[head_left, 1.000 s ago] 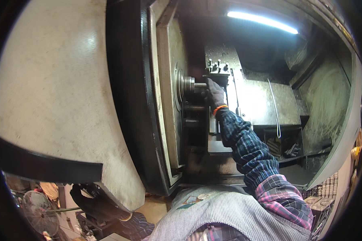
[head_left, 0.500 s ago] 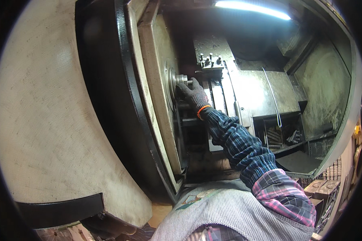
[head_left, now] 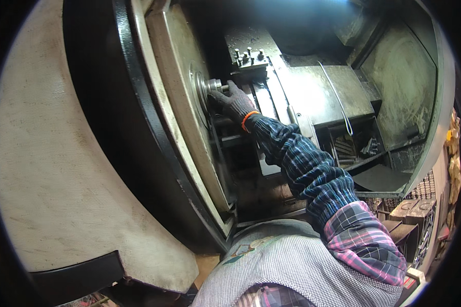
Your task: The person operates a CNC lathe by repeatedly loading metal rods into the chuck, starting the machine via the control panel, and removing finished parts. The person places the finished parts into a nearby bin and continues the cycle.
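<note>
My right hand [head_left: 234,103], in a dark grey knit glove with an orange cuff, reaches into a lathe. Its thumb and fingers close around a short metal rod [head_left: 225,88] at the front of the shiny round spindle nose [head_left: 213,85]. Most of the rod is hidden by the glove, so how far it sits in the spindle cannot be told. A dark checked sleeve cover [head_left: 305,163] wraps my right forearm. No part of my left hand shows.
A tool block with upright bolts [head_left: 252,61] stands just beyond my hand. A thin bent metal rod [head_left: 335,94] lies over the carriage cover [head_left: 317,89]. Below it is a compartment with metal pieces [head_left: 346,148]. A pale machine panel [head_left: 82,169] fills the left.
The whole view has shifted, so the machine and my arm sit further left and higher in the picture. My right hand stays at the spindle with its grip unchanged.
</note>
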Available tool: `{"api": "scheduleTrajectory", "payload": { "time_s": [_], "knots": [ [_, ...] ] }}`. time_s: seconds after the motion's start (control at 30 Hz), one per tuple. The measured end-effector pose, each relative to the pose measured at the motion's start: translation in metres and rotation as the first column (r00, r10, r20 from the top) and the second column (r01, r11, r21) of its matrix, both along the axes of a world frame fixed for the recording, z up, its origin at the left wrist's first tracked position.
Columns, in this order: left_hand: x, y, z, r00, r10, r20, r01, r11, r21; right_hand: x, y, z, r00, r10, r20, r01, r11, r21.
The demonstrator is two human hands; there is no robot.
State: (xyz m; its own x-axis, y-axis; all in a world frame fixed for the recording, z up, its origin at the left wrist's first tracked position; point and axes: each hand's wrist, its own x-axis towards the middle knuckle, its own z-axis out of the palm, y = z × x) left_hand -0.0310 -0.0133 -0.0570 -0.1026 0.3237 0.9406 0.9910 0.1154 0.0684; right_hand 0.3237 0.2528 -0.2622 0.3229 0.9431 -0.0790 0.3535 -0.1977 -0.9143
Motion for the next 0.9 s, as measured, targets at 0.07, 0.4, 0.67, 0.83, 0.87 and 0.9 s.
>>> {"api": "scheduleTrajectory", "payload": {
  "time_s": [0.07,0.4,0.67,0.83,0.87,0.9],
  "knots": [
    [-0.002,0.001,0.001,1.0,-0.017,-0.004,0.017,1.0,-0.006,0.007,0.002,-0.007,0.986,0.107,0.129,-0.107,0.994,-0.007],
    [0.024,0.001,0.019,0.983,-0.169,-0.067,0.171,0.985,0.028,0.039,-0.136,0.062,0.861,0.145,-0.487,-0.116,0.989,0.089],
    [0.126,0.014,0.034,0.812,-0.573,-0.111,0.58,0.814,0.036,0.11,-0.335,0.052,0.75,-0.122,-0.65,0.085,0.992,-0.089],
    [0.234,0.005,0.046,0.468,-0.881,-0.072,0.876,0.473,-0.099,0.164,-0.452,0.072,0.684,-0.409,-0.604,0.374,0.908,-0.19],
    [0.255,-0.003,0.044,0.363,-0.931,-0.047,0.916,0.365,-0.164,0.172,-0.473,0.076,0.74,-0.472,-0.479,0.469,0.873,-0.136],
    [0.274,-0.008,0.044,0.269,-0.963,-0.027,0.941,0.269,-0.205,0.181,-0.494,0.079,0.695,-0.532,-0.484,0.552,0.826,-0.117]
  ]
}}
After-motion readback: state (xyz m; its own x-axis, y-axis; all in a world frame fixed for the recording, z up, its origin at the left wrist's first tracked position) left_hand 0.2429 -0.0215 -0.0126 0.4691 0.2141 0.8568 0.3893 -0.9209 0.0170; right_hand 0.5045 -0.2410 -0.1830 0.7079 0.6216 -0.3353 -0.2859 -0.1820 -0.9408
